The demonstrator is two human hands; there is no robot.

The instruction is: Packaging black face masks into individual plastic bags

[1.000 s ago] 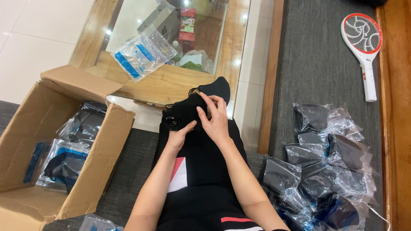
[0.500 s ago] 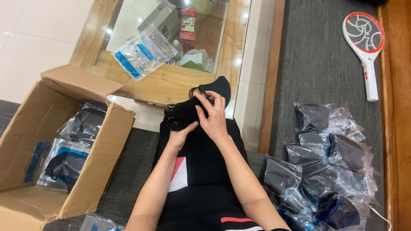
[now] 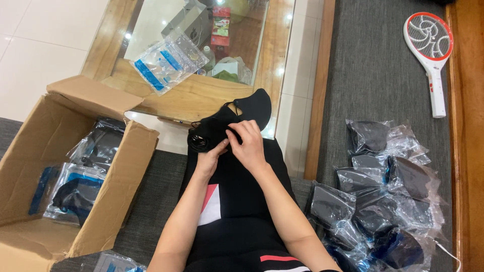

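Note:
A stack of black fabric face masks with thin ear loops rests on my lap over black trousers. My left hand pinches the near edge of the stack, beside the bunched loops. My right hand lies on top of the masks, fingers curled onto the fabric. The far ends of the masks stick out past my knees toward the wooden table.
An open cardboard box with bagged black masks stands at left. Several bagged masks are piled on the grey sofa at right. A glass-topped wooden table holds empty clear bags. An electric swatter racket lies top right.
Both hands have shifted slightly on the masks, with the fingers working the fabric. The stack sits a little more spread out than before.

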